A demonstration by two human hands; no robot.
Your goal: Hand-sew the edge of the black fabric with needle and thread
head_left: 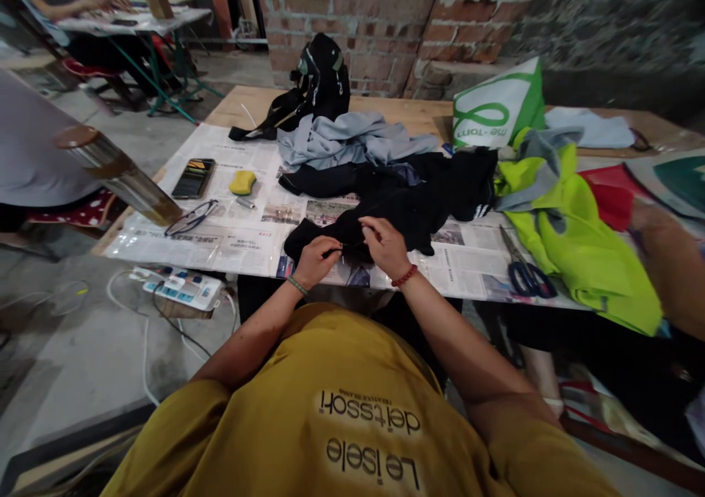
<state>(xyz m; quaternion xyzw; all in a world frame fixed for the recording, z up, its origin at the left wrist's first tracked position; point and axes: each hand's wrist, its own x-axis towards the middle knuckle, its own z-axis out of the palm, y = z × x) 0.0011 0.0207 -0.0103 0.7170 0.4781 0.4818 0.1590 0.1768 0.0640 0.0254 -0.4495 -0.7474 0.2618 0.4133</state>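
A black garment (pixel 396 207) with white stripes near one end lies across the newspaper-covered table. My left hand (pixel 316 263), a green bracelet at its wrist, pinches the garment's near edge. A thin, light, needle-like sliver (pixel 342 252) shows at its fingertips, too fine to name surely. To the right, my right hand (pixel 386 249), with a red bead bracelet, is closed in a pinch above the cloth. Whatever lies between its fingertips is too small to make out. A grey cloth (pixel 352 137) is bunched just behind the black garment.
Scissors (pixel 529 277) and a neon-yellow garment (pixel 584 240) lie at right. Glasses (pixel 192 218), a phone (pixel 192 178), a yellow sponge-like piece (pixel 242 183) and a steel flask (pixel 124 178) are at left. Behind stand a black bag (pixel 324 78) and a green-white bag (pixel 499 108).
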